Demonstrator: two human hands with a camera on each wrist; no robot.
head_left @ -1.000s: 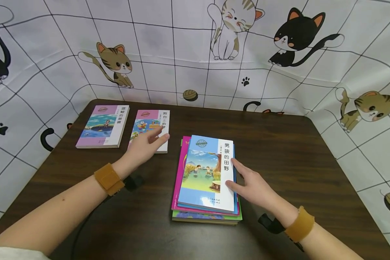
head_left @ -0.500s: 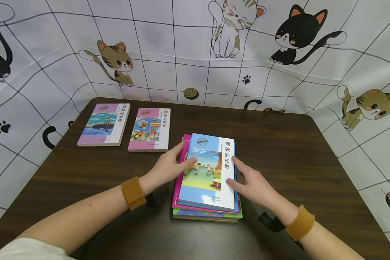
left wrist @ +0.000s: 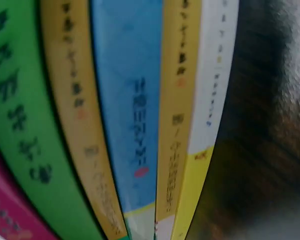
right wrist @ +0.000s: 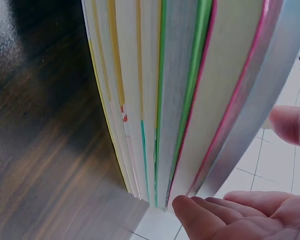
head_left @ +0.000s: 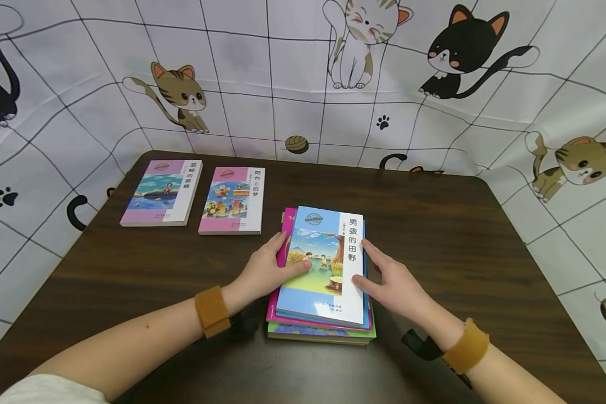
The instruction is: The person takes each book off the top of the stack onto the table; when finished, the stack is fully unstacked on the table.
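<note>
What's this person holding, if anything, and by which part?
The book stack rests on the table. The right hand, fingers extended, isn't gripping it; whether the left hand holds its left side can't be told.

One table. One book stack, frame centre; six spines show in the left wrist view. Two separate books, upper left. One left hand, one right hand, two wrist straps.
</note>
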